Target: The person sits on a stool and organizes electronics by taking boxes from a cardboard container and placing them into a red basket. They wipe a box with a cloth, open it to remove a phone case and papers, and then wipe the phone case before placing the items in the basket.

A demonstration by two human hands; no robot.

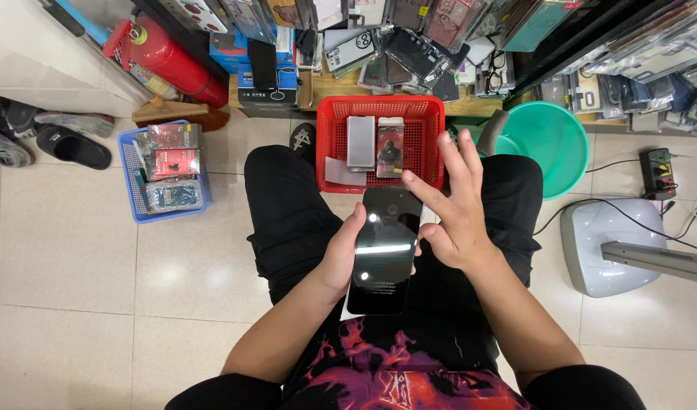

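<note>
A black glossy phone [385,247] lies lengthwise above my lap, screen up, with a white slip showing under its near end. My left hand [341,254] grips its left edge. My right hand [451,201] hovers at its right edge with fingers spread; the thumb touches the phone's side and the index finger reaches over its top right corner. Just beyond, a red plastic basket [333,125] rests at my knees, holding a grey box [360,141], a packaged item with a dark picture [391,146] and a white card.
A blue basket [132,182] of packaged goods sits on the tiled floor at left, a red fire extinguisher [170,61] behind it. A teal basin [553,137], a power strip [656,171] and a white fan base [602,243] are at right. Shelves of phone cases line the back.
</note>
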